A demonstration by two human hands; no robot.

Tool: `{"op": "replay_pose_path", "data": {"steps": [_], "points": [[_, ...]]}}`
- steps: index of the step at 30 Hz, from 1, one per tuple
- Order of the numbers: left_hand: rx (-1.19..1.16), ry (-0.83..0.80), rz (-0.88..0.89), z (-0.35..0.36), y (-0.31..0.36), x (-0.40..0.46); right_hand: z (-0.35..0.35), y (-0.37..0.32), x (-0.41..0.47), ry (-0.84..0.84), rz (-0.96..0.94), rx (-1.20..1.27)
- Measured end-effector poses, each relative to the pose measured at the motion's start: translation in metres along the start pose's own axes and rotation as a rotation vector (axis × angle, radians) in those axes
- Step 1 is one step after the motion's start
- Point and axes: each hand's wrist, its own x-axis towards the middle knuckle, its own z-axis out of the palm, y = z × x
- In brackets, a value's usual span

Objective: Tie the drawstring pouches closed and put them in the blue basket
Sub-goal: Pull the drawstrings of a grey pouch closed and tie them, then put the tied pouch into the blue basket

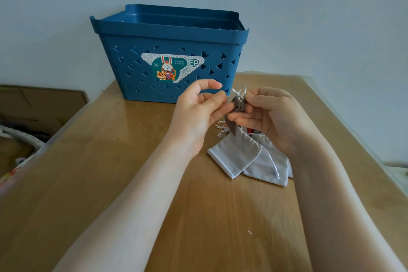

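A small brown-grey drawstring pouch (234, 117) hangs in the air between my two hands, its white cords (239, 93) bunched at its top. My left hand (198, 108) pinches the pouch's neck and a cord with thumb and fingers. My right hand (268, 117) grips the pouch from the other side, fingers curled around it. Under them, light grey pouches (237, 158) lie flat in a small heap on the wooden table (123, 161), with white cord ends beside them. The blue basket (170, 57) stands behind the hands at the table's far edge; its inside is hidden.
A white wall rises right behind the basket. Cardboard boxes (39, 104) and clutter sit on the floor left of the table. A tiny white scrap (249, 232) lies on the near table top. Something red (250, 130) peeks out among the grey pouches.
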Motion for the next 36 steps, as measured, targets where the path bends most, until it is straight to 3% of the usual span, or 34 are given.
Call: {"op": "replay_pose_path", "data": {"steps": [7,14,20,25,28,36], "points": [[0.291,-0.076,-0.104,-0.008,-0.008,0.003,0.001,0.008,0.005,0.042,0.051,-0.081],[0.473,-0.213,0.086,0.002,-0.012,-0.006,-0.006,0.011,0.006,0.06,0.021,-0.077],[0.412,-0.04,0.111,-0.004,-0.009,-0.002,-0.01,0.012,0.011,0.156,-0.047,-0.024],[0.366,0.042,0.154,-0.01,-0.002,0.003,-0.019,0.005,0.009,0.129,-0.076,-0.083],[0.404,0.04,0.183,-0.005,0.009,0.015,-0.021,-0.006,0.016,0.147,-0.089,-0.12],[0.548,0.218,0.373,0.01,0.073,0.108,0.002,-0.051,0.062,0.045,-0.124,-0.339]]}}
